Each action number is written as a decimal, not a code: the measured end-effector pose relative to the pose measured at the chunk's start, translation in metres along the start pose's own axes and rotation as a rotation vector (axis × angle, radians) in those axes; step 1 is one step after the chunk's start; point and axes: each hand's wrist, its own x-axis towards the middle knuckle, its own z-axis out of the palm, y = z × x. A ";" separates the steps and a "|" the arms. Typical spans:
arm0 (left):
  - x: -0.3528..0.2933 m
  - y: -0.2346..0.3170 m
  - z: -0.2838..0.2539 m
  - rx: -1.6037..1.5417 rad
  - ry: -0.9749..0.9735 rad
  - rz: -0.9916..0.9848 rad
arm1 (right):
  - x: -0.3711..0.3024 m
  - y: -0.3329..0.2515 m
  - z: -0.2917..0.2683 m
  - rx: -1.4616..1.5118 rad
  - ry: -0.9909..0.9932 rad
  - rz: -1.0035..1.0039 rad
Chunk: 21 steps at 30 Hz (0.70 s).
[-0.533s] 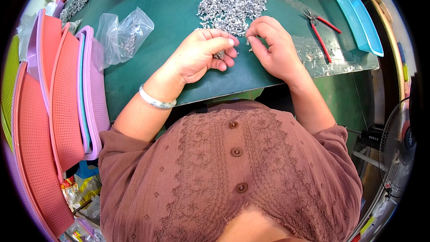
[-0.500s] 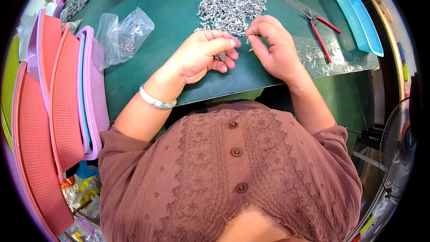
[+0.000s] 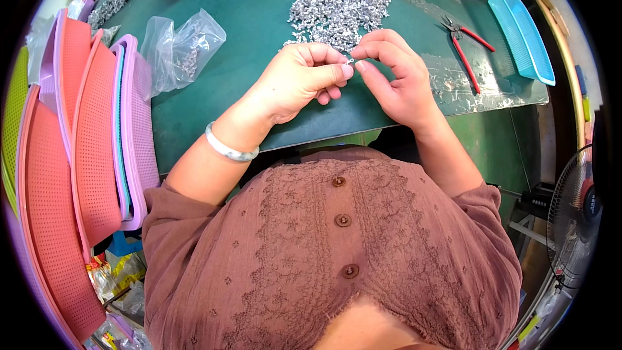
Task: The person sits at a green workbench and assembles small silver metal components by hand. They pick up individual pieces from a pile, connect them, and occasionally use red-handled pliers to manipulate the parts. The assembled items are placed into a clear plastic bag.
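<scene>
A tiny silvery metal piece [image 3: 350, 61] shows at the fingertips of my left hand [image 3: 301, 81], pinched between thumb and forefinger. That hand's other fingers curl under, so whatever lies in the palm is hidden. Close beside it on the right is my right hand [image 3: 400, 78]. Its thumb and forefinger are slightly apart around the piece's right side, and I see nothing held between them. Just beyond both hands, a heap of small silvery metal pieces [image 3: 340, 6] is spread on the green tabletop [image 3: 259, 19].
Red-handled pliers [image 3: 463, 52] lie to the right, near a blue basket [image 3: 521, 32]. A clear plastic bag [image 3: 181, 52] with some small pieces sits on the left. Stacked pink and purple baskets [image 3: 100, 136] crowd the left side. A fan [image 3: 570, 220] stands at lower right.
My left thumb has closed toward the forefinger, and a piece now shows at its tip. The pieces seen in the left palm before are now hidden. My right fingertips have parted slightly.
</scene>
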 end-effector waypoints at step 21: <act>0.002 0.001 -0.011 -0.335 -0.074 0.017 | -0.013 0.011 -0.015 -0.296 -0.206 0.087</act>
